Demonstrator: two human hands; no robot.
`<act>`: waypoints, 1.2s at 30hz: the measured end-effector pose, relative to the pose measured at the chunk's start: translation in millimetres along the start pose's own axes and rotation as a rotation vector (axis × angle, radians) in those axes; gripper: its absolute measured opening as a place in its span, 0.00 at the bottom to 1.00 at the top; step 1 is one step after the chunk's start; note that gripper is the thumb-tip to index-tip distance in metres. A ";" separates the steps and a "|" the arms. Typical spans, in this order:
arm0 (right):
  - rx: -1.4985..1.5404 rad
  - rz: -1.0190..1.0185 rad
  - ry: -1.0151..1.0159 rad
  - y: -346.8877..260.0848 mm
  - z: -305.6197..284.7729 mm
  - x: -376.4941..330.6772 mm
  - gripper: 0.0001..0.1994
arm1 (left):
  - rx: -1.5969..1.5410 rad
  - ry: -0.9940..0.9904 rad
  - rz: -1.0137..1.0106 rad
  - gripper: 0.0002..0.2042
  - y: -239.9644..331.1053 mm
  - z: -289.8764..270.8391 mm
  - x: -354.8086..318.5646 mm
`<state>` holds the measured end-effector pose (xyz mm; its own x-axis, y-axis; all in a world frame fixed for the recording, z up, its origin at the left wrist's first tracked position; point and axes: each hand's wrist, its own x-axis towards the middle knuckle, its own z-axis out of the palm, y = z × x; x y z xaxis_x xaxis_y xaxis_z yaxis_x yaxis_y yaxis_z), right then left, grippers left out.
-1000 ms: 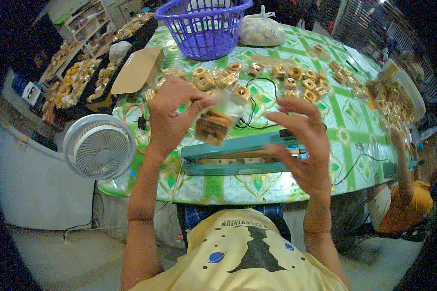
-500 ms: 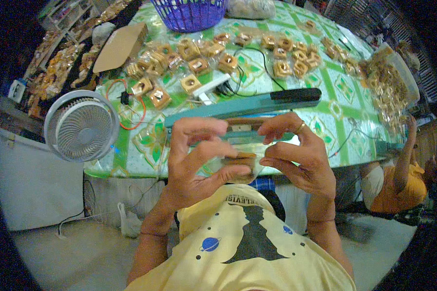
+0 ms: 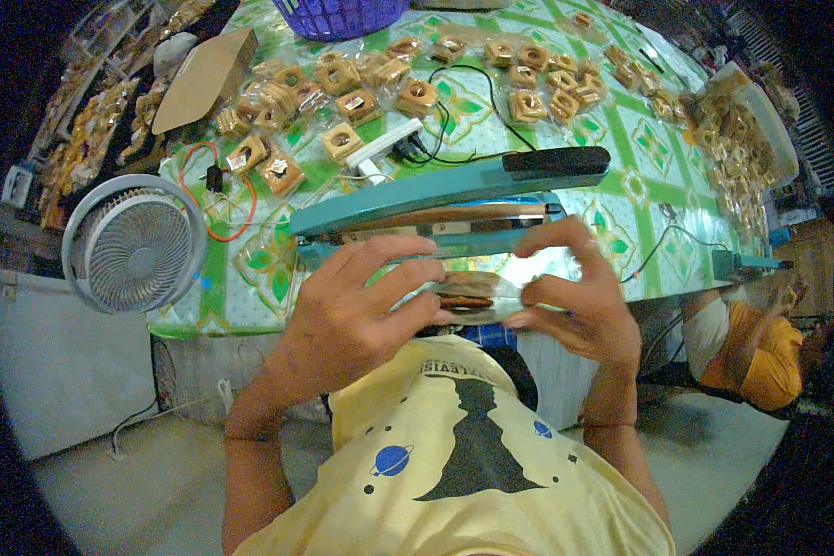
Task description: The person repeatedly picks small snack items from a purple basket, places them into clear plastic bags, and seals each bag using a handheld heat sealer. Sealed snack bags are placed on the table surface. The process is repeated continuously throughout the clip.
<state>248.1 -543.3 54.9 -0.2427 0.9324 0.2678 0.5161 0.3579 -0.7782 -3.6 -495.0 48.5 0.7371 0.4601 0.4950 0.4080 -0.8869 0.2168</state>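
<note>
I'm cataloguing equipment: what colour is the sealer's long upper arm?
Teal upper arm, with a black right end; clearest in the head view.

Just past the left hand (image 3: 366,296) and right hand (image 3: 579,301), the sealer (image 3: 445,188) bars the straight way over the table, though the slot under its raised arm widens toward the right end, where fingers could slip in. Right of it, the tablecloth (image 3: 621,199) gives open passage, with a thin cord (image 3: 647,255) lying across. On the left the fan (image 3: 134,246) and orange cable (image 3: 253,206) crowd the edge, while behind, a power strip (image 3: 387,145) and scattered packets (image 3: 357,105) leave narrow gaps.
</note>
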 end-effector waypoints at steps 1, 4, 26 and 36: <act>-0.160 -0.161 -0.062 9.2 3.8 5.0 0.15 | -0.004 -0.053 -0.033 0.09 -1.2 4.0 -2.6; -0.262 -0.342 -0.080 24.3 22.1 12.3 0.15 | -0.128 -0.062 -0.072 0.08 -3.9 17.6 -11.4; -0.396 -0.135 0.279 55.3 -28.6 88.2 0.05 | -1.644 -0.072 -1.232 0.19 -4.4 162.8 -46.6; -0.470 0.119 -0.431 125.0 -32.4 139.3 0.14 | -1.610 0.046 -1.344 0.22 -35.0 165.4 -27.7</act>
<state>305.4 -367.1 13.4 -0.4191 0.8982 -0.1327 0.8405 0.3284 -0.4309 50.8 -469.7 -111.9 0.4333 0.7198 -0.5423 -0.1843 0.6598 0.7285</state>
